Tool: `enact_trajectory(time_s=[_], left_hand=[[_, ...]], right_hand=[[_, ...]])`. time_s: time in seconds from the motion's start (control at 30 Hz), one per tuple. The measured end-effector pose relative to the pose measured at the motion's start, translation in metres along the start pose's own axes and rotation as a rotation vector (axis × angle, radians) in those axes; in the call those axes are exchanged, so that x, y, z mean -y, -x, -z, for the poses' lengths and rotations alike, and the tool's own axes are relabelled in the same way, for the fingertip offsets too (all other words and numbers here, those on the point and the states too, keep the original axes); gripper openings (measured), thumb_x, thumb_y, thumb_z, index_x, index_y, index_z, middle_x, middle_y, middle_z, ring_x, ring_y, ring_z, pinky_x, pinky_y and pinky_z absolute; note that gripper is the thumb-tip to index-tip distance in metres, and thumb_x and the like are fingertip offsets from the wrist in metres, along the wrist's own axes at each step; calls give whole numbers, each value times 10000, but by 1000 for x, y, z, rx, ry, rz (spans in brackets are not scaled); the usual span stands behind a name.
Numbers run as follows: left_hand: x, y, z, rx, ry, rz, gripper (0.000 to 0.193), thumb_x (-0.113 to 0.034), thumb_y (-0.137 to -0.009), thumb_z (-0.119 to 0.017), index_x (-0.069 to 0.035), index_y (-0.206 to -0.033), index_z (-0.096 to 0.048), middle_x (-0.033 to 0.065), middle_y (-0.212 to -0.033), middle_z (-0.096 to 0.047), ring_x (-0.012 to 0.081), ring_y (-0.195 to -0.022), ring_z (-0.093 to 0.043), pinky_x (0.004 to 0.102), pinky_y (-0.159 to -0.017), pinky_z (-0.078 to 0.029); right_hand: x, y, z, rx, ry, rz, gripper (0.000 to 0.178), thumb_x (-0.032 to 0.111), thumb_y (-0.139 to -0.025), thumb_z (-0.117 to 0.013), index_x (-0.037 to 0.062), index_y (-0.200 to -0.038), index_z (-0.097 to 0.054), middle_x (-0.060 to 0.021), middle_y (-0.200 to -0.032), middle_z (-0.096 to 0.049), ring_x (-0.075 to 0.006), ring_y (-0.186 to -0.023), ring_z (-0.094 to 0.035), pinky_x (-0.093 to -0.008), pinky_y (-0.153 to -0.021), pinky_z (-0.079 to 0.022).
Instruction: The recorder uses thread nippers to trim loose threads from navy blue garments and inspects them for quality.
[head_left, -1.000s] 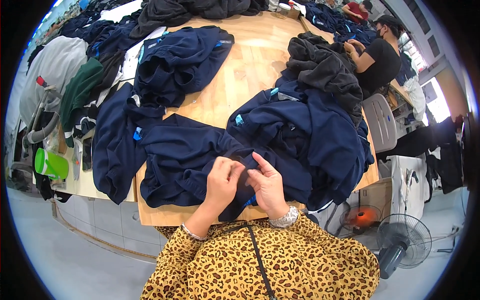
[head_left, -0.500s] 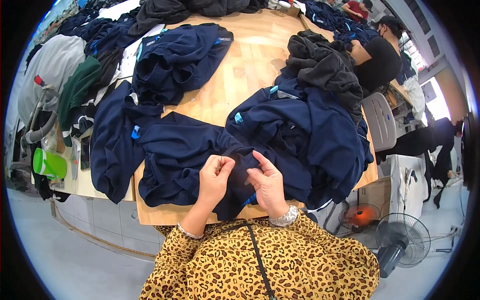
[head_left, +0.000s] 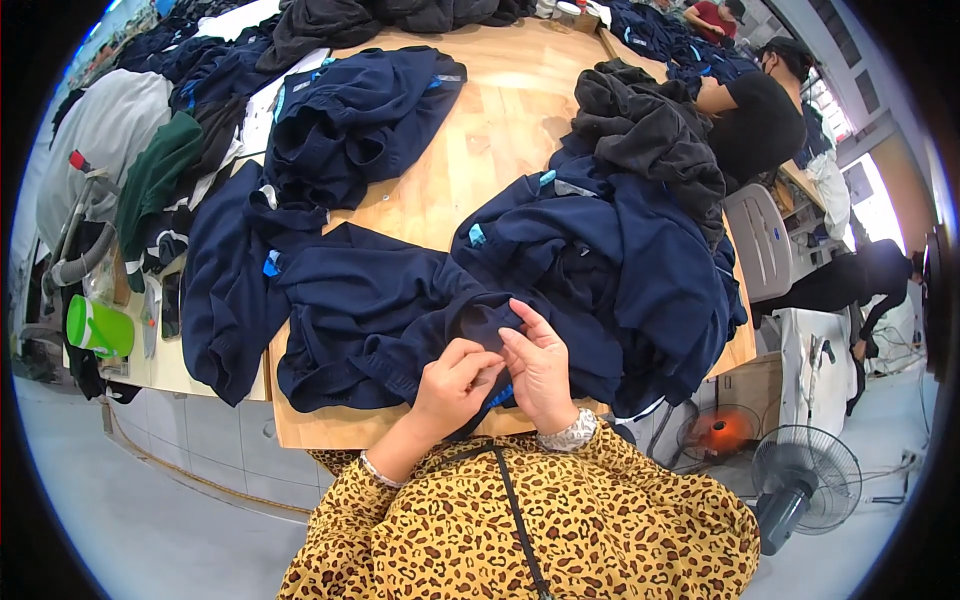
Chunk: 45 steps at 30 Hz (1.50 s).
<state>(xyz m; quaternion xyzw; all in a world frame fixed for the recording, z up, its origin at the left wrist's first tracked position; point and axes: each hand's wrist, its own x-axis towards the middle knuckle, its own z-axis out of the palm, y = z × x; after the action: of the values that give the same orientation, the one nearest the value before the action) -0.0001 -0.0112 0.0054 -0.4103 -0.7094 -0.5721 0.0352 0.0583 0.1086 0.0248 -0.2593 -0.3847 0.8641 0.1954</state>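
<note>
My leopard-print top [head_left: 450, 525] is nearest, at the desk [head_left: 500, 110] edge. Left hand [head_left: 455, 388]: fingertips pinched together beside the right palm; can't tell if anything's between them. Right hand [head_left: 540, 372]: thumb and index clamped on the edge of the navy garment [head_left: 365, 290], which lies rumpled on the desk in front of me. Standing fan [head_left: 806, 482] off to my right. Navy pile [head_left: 655, 265] just right of the garment, charcoal cloth [head_left: 640, 120] heaped on its far side. Another navy bundle [head_left: 365, 115] farther up, left. Co-worker in black [head_left: 765, 120] beyond, far right.
</note>
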Motion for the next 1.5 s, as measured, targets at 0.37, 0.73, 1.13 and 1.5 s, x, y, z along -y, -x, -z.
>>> enact_trajectory(time_s=[0.37, 0.73, 1.13, 1.5], left_hand=[[16, 8, 13, -119, 230, 455, 51, -28, -824, -662, 13, -810, -633, -7, -791, -545, 39, -644, -474, 180, -587, -385], [16, -1, -3, -9, 623, 625, 336, -27, -788, -700, 1, -1088, -549, -30, -820, -530, 24, -715, -447, 168, -628, -397], [5, -11, 6, -19, 750, 827, 310, 19, -805, -668, -15, -1084, -538, 0, -856, -560, 51, -763, -510, 177, -702, -427], [19, -6, 5, -77, 714, 822, 247, -27, -813, -672, -64, -1039, -580, -9, -839, -568, 14, -552, -433, 160, -453, -321]], right_hand=[[-4, -4, 4, 7, 22, 2, 454, -23, -823, -622, 0, -1243, -452, -39, -1030, -524, -73, -782, -541, -199, -659, -439], [-4, -1, 1, -10, 37, -18, 483, -49, -820, -604, -8, -1269, -429, -40, -961, -561, -70, -751, -532, -203, -666, -444], [-11, -4, 1, -31, 54, 7, 602, -94, -819, -575, -11, -1355, -314, -29, -905, -526, -59, -745, -517, -173, -658, -440], [-10, -8, 6, -68, -91, -24, 510, -52, -844, -587, -19, -1316, -397, -67, -987, -579, -93, -814, -571, -226, -741, -478]])
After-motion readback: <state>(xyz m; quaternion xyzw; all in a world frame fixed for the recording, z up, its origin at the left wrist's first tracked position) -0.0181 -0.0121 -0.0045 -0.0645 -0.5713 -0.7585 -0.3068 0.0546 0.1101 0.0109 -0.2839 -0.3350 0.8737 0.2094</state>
